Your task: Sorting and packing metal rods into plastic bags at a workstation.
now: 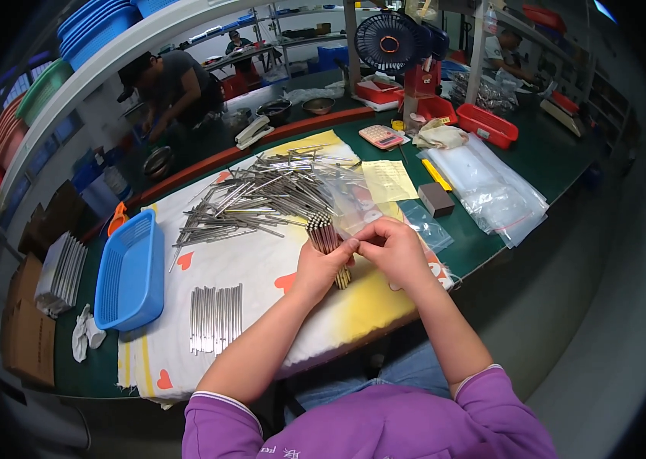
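My left hand (320,268) is closed around an upright bundle of thin metal rods (323,232), whose ends show above and below my fingers. Beside it, my right hand (393,246) pinches the edge of a clear plastic bag (347,205), with fingertips meeting my left thumb. Part of the bag lies behind the bundle, and its outline is hard to follow. A large loose heap of metal rods (250,195) spreads over the patterned cloth (269,306) beyond my hands. To the left, a neat row of rods (216,317) lies side by side near my left forearm.
Blue stacked trays (130,271) stand at the left. Toward the right lie a brown block (435,199), a yellow cutter (437,175), a paper note (389,180), a pink calculator (381,137) and clear bags (483,187). A fan (389,43) stands behind; other people sit farther back.
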The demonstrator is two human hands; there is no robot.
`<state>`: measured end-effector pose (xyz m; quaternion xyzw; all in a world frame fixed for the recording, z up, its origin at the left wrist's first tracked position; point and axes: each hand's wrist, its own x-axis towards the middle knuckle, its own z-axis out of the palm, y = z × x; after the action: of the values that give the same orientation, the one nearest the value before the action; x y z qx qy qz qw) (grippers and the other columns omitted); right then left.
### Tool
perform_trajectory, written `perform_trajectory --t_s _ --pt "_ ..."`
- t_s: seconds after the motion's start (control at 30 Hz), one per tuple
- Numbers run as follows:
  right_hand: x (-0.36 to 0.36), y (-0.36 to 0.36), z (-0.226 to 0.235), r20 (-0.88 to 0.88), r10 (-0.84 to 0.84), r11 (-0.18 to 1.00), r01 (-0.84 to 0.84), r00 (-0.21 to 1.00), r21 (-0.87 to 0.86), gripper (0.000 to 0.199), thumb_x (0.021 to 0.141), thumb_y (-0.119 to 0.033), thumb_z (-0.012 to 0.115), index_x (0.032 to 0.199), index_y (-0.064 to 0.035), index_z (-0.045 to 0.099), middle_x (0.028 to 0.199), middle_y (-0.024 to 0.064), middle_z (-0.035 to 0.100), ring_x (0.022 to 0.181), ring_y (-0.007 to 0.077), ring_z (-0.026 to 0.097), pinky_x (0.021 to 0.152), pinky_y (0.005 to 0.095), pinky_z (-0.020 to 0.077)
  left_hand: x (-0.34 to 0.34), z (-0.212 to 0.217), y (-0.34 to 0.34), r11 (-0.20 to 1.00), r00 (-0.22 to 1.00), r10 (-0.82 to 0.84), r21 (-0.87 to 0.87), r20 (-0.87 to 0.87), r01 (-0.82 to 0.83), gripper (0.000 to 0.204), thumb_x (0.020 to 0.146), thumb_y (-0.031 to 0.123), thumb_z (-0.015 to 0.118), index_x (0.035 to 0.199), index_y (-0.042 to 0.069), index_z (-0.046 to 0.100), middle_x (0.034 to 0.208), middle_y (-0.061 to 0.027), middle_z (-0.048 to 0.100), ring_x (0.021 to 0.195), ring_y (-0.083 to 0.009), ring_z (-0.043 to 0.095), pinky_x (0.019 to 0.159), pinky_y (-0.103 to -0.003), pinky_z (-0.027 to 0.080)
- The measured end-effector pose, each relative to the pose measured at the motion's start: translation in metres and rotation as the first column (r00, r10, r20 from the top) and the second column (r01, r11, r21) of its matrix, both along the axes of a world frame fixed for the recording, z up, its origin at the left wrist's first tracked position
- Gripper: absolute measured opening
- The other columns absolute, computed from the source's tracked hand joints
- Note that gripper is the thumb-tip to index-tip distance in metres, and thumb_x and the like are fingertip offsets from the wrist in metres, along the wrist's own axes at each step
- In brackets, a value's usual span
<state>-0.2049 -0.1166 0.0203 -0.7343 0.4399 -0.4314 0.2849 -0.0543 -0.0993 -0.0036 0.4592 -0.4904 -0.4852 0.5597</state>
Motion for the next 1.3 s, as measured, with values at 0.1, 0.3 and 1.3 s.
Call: perform_trajectory --t_s 0.1,0.3,1.3 --pt "-0.004 -0.005 -0.005 0.17 0.066 0.973 -0.101 0.983 0.206 0.016 0.078 -0.005 0.067 0.094 -0.0024 0.069 0.086 0.0035 0.067 0.076 0.0082 0.061 0.068 0.0229 0.0492 0.001 -0.005 0.0 0.999 1.0 0.004 -0.032 -0.019 -0.005 0.014 0.086 0.014 0.064 0.084 0.002 0.058 0.069 -0.0016 0.059 0.06 -0.0107 0.057 0.055 -0.025 0.046" --pt "-0.002 -0.007 0.001 0.147 0.153 0.969 -0.178 0.977 0.173 0.018 0.079 -0.016 0.064 0.092 -0.0042 0.07 0.083 0.0089 0.067 0.072 0.016 0.064 0.067 0.0277 0.0495 0.004 -0.003 0.003 0.999 0.999 0.021 -0.028 -0.031 -0.022 0.012 0.087 0.013 0.06 0.083 0.002 0.057 0.069 -0.0015 0.058 0.059 -0.0102 0.057 0.055 -0.025 0.045" --pt "0.012 -0.007 -0.01 -0.17 -0.128 0.836 0.014 0.977 -0.548 0.007 0.073 -0.015 0.066 0.078 -0.0096 0.065 0.079 0.0038 0.063 0.076 0.0231 0.062 0.063 0.0352 0.049 0.009 -0.008 -0.005 1.0 0.984 0.008 -0.001 -0.18 -0.008 0.006 0.083 0.004 0.058 0.085 -0.002 0.058 0.07 -0.0078 0.059 0.056 -0.0147 0.055 0.053 -0.026 0.046"
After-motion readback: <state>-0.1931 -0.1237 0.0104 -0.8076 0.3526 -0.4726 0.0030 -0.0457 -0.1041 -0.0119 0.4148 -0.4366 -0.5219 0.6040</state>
